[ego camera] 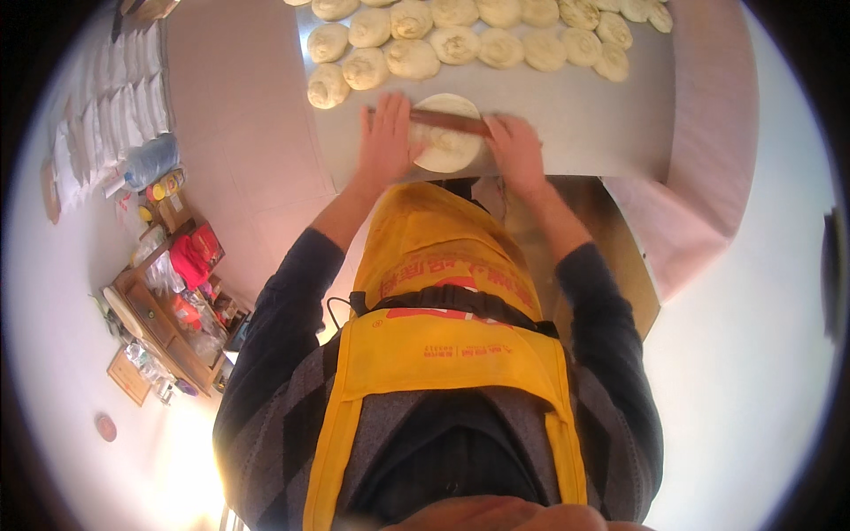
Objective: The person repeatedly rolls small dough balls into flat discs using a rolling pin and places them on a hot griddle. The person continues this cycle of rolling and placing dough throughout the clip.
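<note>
A dark wooden rolling pin (450,121) lies across a round, flattened piece of dough (451,154) near the front edge of the worktop. My left hand (388,136) is on the pin's left end, fingers pointing away from me. At the pin's right end, my right hand (514,143) grips it with bent fingers. Both hands are slightly blurred. Beyond them, rows of coiled dough rounds (412,60) sit close together on the smooth grey worktop (571,126).
A pink cover (714,133) borders the worktop on the right. Off to the left are stacked white bags (106,126), a large clear blue bottle (151,161) and a wooden cabinet (156,318) holding plastic bags. My yellow apron (451,252) reaches the worktop's front edge.
</note>
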`<action>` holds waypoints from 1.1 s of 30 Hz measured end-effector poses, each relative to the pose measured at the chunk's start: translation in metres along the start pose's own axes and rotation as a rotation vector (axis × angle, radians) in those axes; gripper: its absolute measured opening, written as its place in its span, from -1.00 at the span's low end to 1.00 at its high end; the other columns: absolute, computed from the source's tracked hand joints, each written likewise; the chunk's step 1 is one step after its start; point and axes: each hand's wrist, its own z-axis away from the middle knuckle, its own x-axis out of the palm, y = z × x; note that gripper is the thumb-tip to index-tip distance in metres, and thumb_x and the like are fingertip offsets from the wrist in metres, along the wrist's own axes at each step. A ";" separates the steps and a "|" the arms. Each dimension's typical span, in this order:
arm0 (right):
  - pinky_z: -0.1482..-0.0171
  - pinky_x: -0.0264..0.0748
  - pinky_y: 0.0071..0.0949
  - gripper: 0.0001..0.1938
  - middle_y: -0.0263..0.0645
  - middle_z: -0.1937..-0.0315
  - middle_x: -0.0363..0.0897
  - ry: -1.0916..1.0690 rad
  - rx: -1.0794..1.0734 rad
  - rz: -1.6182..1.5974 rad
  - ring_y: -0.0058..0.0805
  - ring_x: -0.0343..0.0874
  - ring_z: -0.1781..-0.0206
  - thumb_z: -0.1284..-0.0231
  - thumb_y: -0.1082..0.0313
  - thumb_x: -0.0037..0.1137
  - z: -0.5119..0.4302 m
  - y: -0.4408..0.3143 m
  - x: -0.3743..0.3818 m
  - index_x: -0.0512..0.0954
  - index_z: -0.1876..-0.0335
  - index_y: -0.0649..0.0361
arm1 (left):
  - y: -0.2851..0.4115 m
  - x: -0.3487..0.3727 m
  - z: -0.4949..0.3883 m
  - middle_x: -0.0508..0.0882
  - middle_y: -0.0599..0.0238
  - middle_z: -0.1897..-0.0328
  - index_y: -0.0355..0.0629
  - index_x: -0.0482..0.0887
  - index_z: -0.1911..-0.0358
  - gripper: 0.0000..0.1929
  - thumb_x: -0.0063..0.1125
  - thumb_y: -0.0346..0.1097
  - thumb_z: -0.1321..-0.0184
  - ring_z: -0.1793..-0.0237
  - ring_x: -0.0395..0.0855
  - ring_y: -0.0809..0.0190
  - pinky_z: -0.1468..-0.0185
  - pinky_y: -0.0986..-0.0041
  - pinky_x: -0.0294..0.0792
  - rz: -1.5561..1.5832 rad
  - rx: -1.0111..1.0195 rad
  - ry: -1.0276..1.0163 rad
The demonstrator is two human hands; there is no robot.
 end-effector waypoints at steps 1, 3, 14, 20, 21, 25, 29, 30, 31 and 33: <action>-0.30 0.45 0.01 -0.47 -0.07 -0.23 0.59 0.006 0.025 -0.019 0.03 0.56 -0.27 -0.25 0.37 0.32 0.021 -0.011 0.007 0.51 -0.36 0.15 | 0.000 -0.001 0.020 0.16 0.02 -0.76 -0.30 0.19 -0.62 -0.07 0.24 0.19 -0.38 -0.75 -0.01 -0.13 -0.70 -0.26 -0.20 0.022 0.026 -0.028; -0.35 0.42 0.02 -0.40 -0.04 -0.34 0.52 0.015 0.039 -0.065 0.04 0.52 -0.33 -0.25 0.38 0.34 0.045 -0.032 0.009 0.46 -0.43 0.16 | -0.001 -0.012 0.043 0.17 0.01 -0.76 -0.30 0.19 -0.62 -0.07 0.24 0.18 -0.37 -0.75 0.00 -0.13 -0.70 -0.23 -0.18 0.042 0.054 -0.064; -0.49 0.21 0.16 -0.28 0.01 -0.53 0.32 0.123 0.174 0.131 0.04 0.33 -0.53 -0.26 0.18 0.39 0.016 -0.027 0.012 0.37 -0.50 0.20 | 0.007 -0.022 0.006 0.18 0.03 -0.76 -0.29 0.19 -0.62 -0.11 0.27 0.09 -0.39 -0.75 0.03 -0.08 -0.69 -0.23 -0.12 0.030 0.028 -0.117; -0.46 0.27 0.13 -0.25 -0.01 -0.51 0.35 0.028 0.118 0.000 0.01 0.35 -0.53 -0.18 0.20 0.45 0.072 -0.068 0.006 0.37 -0.48 0.21 | 0.000 -0.019 0.074 0.12 0.05 -0.78 -0.25 0.14 -0.64 -0.09 0.31 0.03 -0.37 -0.76 0.00 -0.11 -0.69 -0.26 -0.18 0.038 0.091 -0.075; -0.45 0.28 0.11 -0.26 -0.03 -0.50 0.36 0.042 0.117 0.013 -0.01 0.36 -0.52 -0.19 0.21 0.43 0.064 -0.061 0.005 0.37 -0.48 0.20 | 0.001 -0.018 0.061 0.13 0.05 -0.78 -0.26 0.14 -0.64 -0.09 0.31 0.03 -0.37 -0.76 0.00 -0.11 -0.70 -0.26 -0.17 0.042 0.098 -0.055; -0.32 0.44 -0.04 -0.44 -0.08 -0.29 0.53 0.062 0.137 -0.006 0.00 0.50 -0.32 -0.30 0.30 0.30 0.029 -0.019 0.001 0.45 -0.41 0.17 | 0.011 -0.024 -0.032 0.19 0.02 -0.75 -0.28 0.20 -0.61 -0.11 0.31 0.05 -0.36 -0.74 0.04 -0.13 -0.69 -0.24 -0.13 0.016 0.150 -0.001; -0.19 0.52 -0.07 -0.57 -0.05 -0.13 0.60 0.009 0.143 -0.065 0.05 0.55 -0.17 -0.37 0.31 0.22 0.032 -0.016 -0.009 0.52 -0.32 0.16 | -0.003 -0.034 -0.030 0.22 -0.03 -0.73 -0.31 0.24 -0.59 -0.12 0.32 0.06 -0.35 -0.72 0.07 -0.17 -0.69 -0.23 -0.12 0.111 0.262 0.003; -0.17 0.54 -0.08 -0.59 -0.04 -0.09 0.61 0.024 0.139 -0.085 0.06 0.56 -0.14 -0.37 0.32 0.20 0.038 -0.024 -0.010 0.54 -0.30 0.16 | -0.005 -0.038 -0.019 0.22 -0.04 -0.73 -0.32 0.24 -0.59 -0.11 0.32 0.06 -0.35 -0.72 0.07 -0.18 -0.69 -0.23 -0.13 0.086 0.249 -0.028; -0.18 0.53 -0.08 -0.56 -0.05 -0.11 0.61 0.019 0.143 -0.114 0.05 0.55 -0.16 -0.34 0.34 0.24 0.046 -0.033 -0.006 0.53 -0.32 0.16 | -0.005 -0.043 -0.003 0.21 -0.04 -0.73 -0.33 0.24 -0.59 -0.11 0.32 0.07 -0.35 -0.73 0.06 -0.18 -0.69 -0.22 -0.13 0.062 0.236 -0.064; -0.21 0.53 -0.08 -0.49 -0.07 -0.14 0.60 0.009 0.145 -0.176 0.03 0.54 -0.21 -0.28 0.39 0.32 0.063 -0.047 0.013 0.51 -0.36 0.16 | -0.009 -0.042 0.012 0.21 -0.05 -0.73 -0.34 0.24 -0.58 -0.11 0.32 0.08 -0.35 -0.73 0.05 -0.19 -0.70 -0.22 -0.14 0.010 0.231 -0.121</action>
